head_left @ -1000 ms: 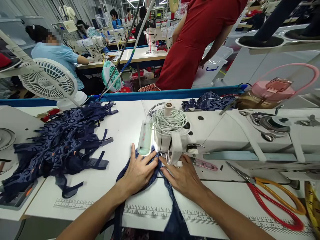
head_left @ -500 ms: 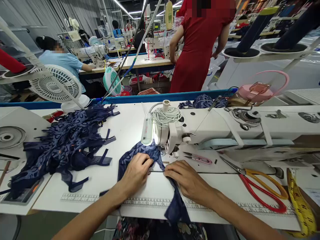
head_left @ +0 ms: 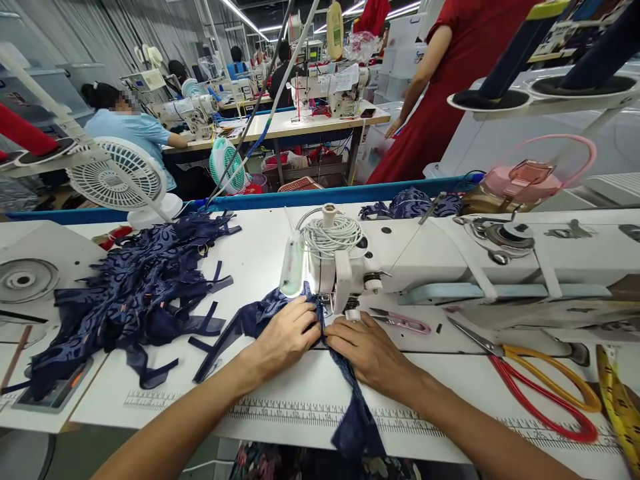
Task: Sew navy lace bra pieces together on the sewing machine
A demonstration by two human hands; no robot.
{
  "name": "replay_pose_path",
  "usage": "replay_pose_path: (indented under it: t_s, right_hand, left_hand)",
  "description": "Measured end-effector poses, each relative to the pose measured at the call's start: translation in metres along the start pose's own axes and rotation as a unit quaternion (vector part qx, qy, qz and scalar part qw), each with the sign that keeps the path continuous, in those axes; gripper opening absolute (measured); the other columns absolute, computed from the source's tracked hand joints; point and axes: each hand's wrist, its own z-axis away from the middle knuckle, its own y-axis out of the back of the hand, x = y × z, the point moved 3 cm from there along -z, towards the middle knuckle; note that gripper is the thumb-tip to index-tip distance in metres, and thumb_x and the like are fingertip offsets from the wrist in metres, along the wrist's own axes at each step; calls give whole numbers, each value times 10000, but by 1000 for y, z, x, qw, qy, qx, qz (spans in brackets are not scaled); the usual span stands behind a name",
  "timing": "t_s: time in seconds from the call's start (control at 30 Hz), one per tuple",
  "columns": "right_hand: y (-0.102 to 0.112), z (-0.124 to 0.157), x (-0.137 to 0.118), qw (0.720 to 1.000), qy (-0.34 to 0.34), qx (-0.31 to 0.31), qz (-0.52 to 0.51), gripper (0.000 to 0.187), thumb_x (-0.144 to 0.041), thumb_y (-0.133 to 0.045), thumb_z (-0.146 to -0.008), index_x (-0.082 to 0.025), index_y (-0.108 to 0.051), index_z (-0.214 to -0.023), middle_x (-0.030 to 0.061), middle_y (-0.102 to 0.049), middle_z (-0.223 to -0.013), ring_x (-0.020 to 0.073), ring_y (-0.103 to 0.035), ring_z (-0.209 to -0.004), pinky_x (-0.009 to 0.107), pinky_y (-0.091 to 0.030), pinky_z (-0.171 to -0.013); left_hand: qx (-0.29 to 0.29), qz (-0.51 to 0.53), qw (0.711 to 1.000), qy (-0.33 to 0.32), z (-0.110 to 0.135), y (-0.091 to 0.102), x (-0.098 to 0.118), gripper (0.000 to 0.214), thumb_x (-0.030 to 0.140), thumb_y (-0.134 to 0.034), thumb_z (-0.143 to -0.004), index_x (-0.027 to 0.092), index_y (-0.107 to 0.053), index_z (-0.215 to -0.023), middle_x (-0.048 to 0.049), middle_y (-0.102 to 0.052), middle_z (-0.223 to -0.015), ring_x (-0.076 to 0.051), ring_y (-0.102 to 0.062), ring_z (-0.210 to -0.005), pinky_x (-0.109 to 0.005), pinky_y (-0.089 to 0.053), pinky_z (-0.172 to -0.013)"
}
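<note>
A navy patterned fabric piece [head_left: 260, 312] lies under the needle area of the white sewing machine [head_left: 344, 277], and its narrow tail hangs over the table's front edge. My left hand [head_left: 287, 333] presses on the cloth left of the needle, fingers bent together around it. Close to the presser foot, my right hand [head_left: 367, 350] has its thumb and fingertips closed on the cloth's right edge. The fingertips of both hands nearly meet, with a strip of fabric between them. The needle tip itself is too small to make out.
A heap of navy fabric pieces [head_left: 145, 287] lies at left. Thread snips [head_left: 405, 320], scissors [head_left: 545, 387] and a yellow tape measure [head_left: 620, 407] lie at right. A white fan [head_left: 117, 173] stands behind the heap. A person in red [head_left: 450, 93] stands beyond the table.
Both hands have moved closer together at the needle. The fabric's left part has shifted, with a strip now stretching out leftward. The person in red has moved right.
</note>
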Motion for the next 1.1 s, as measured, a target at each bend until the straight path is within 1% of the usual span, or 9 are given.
replay_pose_path:
  t_s: [0.17,0.33,0.43,0.53,0.63,0.77,0.87,1.03,1.1]
  right_hand:
    - [1,1,1,1000,-4,18,-5,425,83,-449,-720,-199,-606,-997,27,-694,-1057,180,-593,-923,356,-313,-905]
    - [-1,3,1,1000,-11,23,-11,448,85,-442,-725,-199,-609,-1028,34,-696,-1081,184,-598,-895,372,-318,-910]
    - [-2,5,3,999,-23,36,-14,509,95,-421,-700,-201,-615,-1066,34,-700,-1107,176,-583,-822,384,-319,-916]
    - [-4,5,6,998,-31,49,-11,566,99,-401,-694,-186,-607,-1138,49,-701,-1130,192,-588,-848,405,-316,-927]
    - [-6,5,10,999,-36,38,-8,610,95,-397,-695,-152,-576,-1223,77,-712,-1099,215,-599,-924,417,-321,-928]
    - [-6,5,11,999,-36,28,-2,645,88,-397,-693,-141,-550,-1277,89,-700,-1134,224,-595,-983,422,-322,-942]
    - [-5,5,7,999,-35,30,8,646,83,-404,-699,-143,-547,-1287,87,-673,-1205,225,-586,-1002,424,-313,-956]
    - [-4,7,-3,1000,-16,22,11,565,67,-468,-713,-174,-591,-1210,63,-674,-1193,202,-591,-1001,396,-322,-949]
    - [-3,7,-7,1000,-7,24,5,522,54,-482,-723,-179,-604,-1174,56,-684,-1152,192,-588,-1019,369,-342,-916]
  left_hand:
    - [-35,54,996,69,6,2,-4,348,50,-500,-835,194,-617,-1130,-65,-649,-1006,-197,-586,-953,-446,-452,-970]
    - [-20,-7,998,67,16,-5,7,490,5,-507,-762,186,-577,-1211,-92,-636,-1053,-237,-563,-1030,-517,-419,-999]
    - [-23,-9,997,72,17,-10,4,560,-8,-502,-722,191,-556,-1243,-102,-630,-1114,-251,-556,-1067,-530,-410,-1003]
    - [-18,-3,997,79,12,-11,-8,571,-5,-521,-669,196,-581,-1200,-102,-628,-1118,-266,-556,-1062,-501,-448,-945]
    - [8,-4,998,65,4,-10,-17,452,6,-532,-671,200,-628,-1068,-91,-636,-1045,-265,-564,-1033,-482,-462,-907]
    - [37,-58,996,57,-3,-11,-7,303,12,-501,-773,179,-637,-986,-76,-646,-905,-240,-585,-935,-483,-451,-909]
    - [49,-96,991,78,-1,-12,4,309,-9,-445,-836,156,-634,-1016,-67,-647,-845,-204,-587,-846,-465,-443,-920]
    - [64,-14,988,142,6,-6,3,394,-23,-421,-764,186,-642,-1014,-31,-634,-821,-175,-575,-799,-504,-384,-1015]
    - [63,-11,988,142,6,-5,3,388,-22,-431,-759,192,-649,-999,-28,-640,-828,-172,-582,-809,-523,-353,-1044]
